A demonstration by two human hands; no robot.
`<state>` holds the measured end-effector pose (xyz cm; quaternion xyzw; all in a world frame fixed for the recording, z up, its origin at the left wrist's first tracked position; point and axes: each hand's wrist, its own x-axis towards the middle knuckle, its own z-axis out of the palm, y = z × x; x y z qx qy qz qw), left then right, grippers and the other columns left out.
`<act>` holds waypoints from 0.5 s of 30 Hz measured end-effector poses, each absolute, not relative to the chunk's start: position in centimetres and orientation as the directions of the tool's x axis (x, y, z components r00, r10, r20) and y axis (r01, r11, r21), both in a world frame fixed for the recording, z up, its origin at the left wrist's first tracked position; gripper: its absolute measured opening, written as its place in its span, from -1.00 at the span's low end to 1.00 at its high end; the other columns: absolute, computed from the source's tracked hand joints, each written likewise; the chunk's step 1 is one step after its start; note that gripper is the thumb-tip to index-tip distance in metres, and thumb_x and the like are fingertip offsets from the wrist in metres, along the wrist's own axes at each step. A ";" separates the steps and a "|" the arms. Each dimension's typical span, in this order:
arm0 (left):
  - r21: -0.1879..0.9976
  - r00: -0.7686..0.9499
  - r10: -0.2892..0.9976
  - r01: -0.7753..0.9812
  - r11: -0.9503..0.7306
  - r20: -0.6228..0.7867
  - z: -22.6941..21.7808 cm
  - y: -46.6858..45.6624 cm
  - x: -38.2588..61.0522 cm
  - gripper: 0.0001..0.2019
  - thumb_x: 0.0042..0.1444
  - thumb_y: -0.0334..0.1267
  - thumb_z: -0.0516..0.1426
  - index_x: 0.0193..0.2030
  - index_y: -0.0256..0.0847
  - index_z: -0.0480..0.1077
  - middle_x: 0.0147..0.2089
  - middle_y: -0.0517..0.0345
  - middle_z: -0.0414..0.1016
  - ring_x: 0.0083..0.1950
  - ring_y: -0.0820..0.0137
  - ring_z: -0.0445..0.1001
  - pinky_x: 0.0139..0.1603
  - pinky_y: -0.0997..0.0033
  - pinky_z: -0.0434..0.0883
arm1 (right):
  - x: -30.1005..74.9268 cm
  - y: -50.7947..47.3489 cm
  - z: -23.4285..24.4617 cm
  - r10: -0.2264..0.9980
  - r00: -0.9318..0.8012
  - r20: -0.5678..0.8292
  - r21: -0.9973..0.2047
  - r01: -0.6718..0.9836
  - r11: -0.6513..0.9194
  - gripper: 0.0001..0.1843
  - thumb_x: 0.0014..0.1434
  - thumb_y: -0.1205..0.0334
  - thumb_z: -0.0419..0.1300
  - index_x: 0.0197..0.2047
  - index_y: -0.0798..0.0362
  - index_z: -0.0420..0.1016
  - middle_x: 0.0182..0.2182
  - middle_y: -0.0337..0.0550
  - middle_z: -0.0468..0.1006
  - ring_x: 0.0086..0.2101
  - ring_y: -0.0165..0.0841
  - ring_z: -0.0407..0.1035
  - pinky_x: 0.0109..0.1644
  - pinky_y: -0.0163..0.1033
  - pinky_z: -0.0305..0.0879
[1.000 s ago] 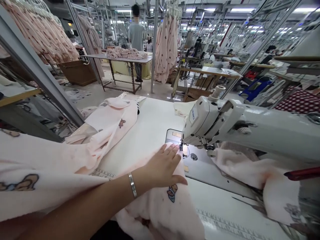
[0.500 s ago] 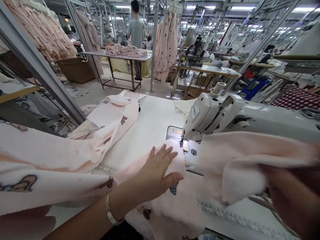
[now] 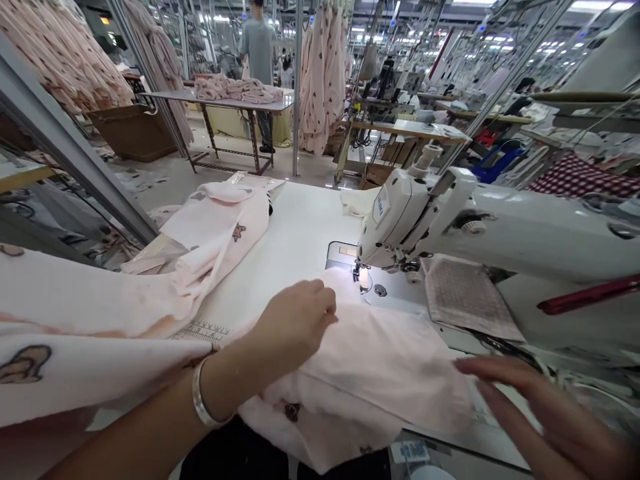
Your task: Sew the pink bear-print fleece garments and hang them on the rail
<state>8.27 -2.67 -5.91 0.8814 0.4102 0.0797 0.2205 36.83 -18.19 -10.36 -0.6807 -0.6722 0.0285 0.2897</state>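
A pale pink fleece piece (image 3: 385, 360) with printed animal figures lies over the front of the machine bed, its far edge by the needle of the white sewing machine (image 3: 395, 213). My left hand (image 3: 300, 320), with a bangle at the wrist, rests over this piece close to the needle. Its fingers are curled together on the fabric; the fingertips are partly hidden. At the right edge of the piece is my right hand (image 3: 545, 407), slightly blurred, thumb and fingers apart, holding nothing. The presser foot (image 3: 357, 272) stands at the fabric's edge under the machine's light.
More printed pink fabric (image 3: 100, 293) spreads across the left of the table. A folded checked cloth (image 3: 467, 297) lies under the machine arm, where a dark red tool (image 3: 590, 295) also shows. Metal posts (image 3: 80, 127) stand ahead. Beyond, a person (image 3: 259, 53) stands behind a table (image 3: 175, 98).
My right hand has swung the fabric down to the left, laid it over the lower piece and let go. My left hand has gone from spread flat to curled. The checked cloth is uncovered.
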 end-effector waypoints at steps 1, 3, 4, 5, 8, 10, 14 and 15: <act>0.417 0.679 0.727 0.693 -0.588 -0.102 -6.0 -3.0 8.7 -0.92 0.19 -0.28 0.08 -0.26 -0.21 0.37 -0.20 0.11 0.41 -0.14 0.28 0.39 -0.15 0.29 0.33 | 35.8 -16.4 -9.7 0.952 -0.022 0.307 -0.441 0.883 0.162 -0.75 0.20 0.11 0.05 -0.06 -0.22 0.42 -0.11 -0.16 0.51 -0.10 -0.19 0.41 -0.11 -0.10 0.39; 0.348 0.703 0.683 0.702 -0.621 -0.201 -6.5 -3.7 9.1 -0.84 0.12 -0.19 0.18 -0.22 -0.21 0.39 -0.21 0.10 0.41 -0.15 0.23 0.40 -0.19 0.28 0.34 | 34.2 -12.4 -8.9 0.967 -0.117 0.225 -0.446 0.870 0.209 -0.70 0.24 0.18 -0.04 -0.06 -0.11 0.44 -0.14 -0.13 0.51 -0.10 -0.23 0.38 -0.03 -0.08 0.32; 0.322 0.709 0.674 0.700 -0.638 -0.206 -6.9 -4.0 9.2 -0.78 0.08 -0.17 0.22 -0.18 -0.22 0.39 -0.19 0.08 0.41 -0.14 0.22 0.39 -0.19 0.27 0.35 | 33.6 -10.5 -8.8 0.973 -0.106 0.204 -0.437 0.880 0.188 -0.70 0.22 0.19 -0.01 -0.05 -0.07 0.45 -0.21 -0.11 0.52 -0.16 -0.22 0.40 -0.07 -0.07 0.32; 0.307 0.717 0.673 0.691 -0.654 -0.182 -7.3 -4.1 9.2 -0.73 0.05 -0.17 0.24 -0.14 -0.22 0.39 -0.17 0.07 0.40 -0.13 0.21 0.39 -0.18 0.26 0.35 | 33.4 -9.0 -9.0 0.978 -0.102 0.180 -0.435 0.884 0.172 -0.74 0.19 0.16 0.05 -0.12 -0.04 0.50 -0.29 -0.11 0.52 -0.24 -0.23 0.41 -0.17 -0.10 0.34; 0.306 0.749 0.659 0.643 -0.702 -0.062 -8.4 -4.5 9.2 -0.66 0.04 -0.22 0.25 -0.04 -0.22 0.36 -0.14 0.05 0.39 -0.11 0.21 0.36 -0.12 0.24 0.34 | 33.5 -6.6 -9.8 0.985 -0.096 0.142 -0.455 0.877 0.151 -0.87 0.12 0.15 0.17 -0.36 -0.03 0.52 -0.43 -0.19 0.50 -0.38 -0.29 0.41 -0.34 -0.21 0.33; 0.332 0.776 0.630 0.595 -0.732 0.000 -8.8 -4.6 9.5 -0.57 0.04 -0.24 0.25 0.06 -0.22 0.31 -0.08 0.03 0.39 -0.08 0.20 0.35 -0.08 0.20 0.34 | 33.8 -6.6 -10.2 0.980 -0.118 0.160 -0.491 0.852 0.183 -0.85 0.15 0.17 0.15 -0.40 -0.04 0.52 -0.40 -0.21 0.52 -0.35 -0.33 0.42 -0.29 -0.24 0.34; 0.426 0.803 0.592 0.513 -0.745 0.068 -8.4 -4.2 10.4 -0.46 0.10 -0.23 0.21 0.21 -0.26 0.19 0.04 -0.02 0.38 0.02 0.19 0.33 -0.01 0.21 0.32 | 34.5 -8.2 -9.6 0.942 -0.103 0.318 -0.557 0.784 0.274 -0.85 0.19 0.16 0.12 -0.31 -0.04 0.51 -0.21 -0.15 0.54 -0.19 -0.32 0.42 -0.07 -0.18 0.35; 0.471 0.803 0.593 0.501 -0.727 0.061 -8.2 -3.9 10.4 -0.56 0.13 -0.22 0.18 0.15 -0.24 0.27 -0.01 0.02 0.43 -0.02 0.22 0.36 -0.04 0.25 0.33 | 34.9 -8.8 -9.1 0.929 -0.079 0.362 -0.573 0.767 0.288 -0.87 0.19 0.17 0.12 -0.30 -0.05 0.49 -0.23 -0.15 0.54 -0.20 -0.33 0.43 -0.09 -0.20 0.36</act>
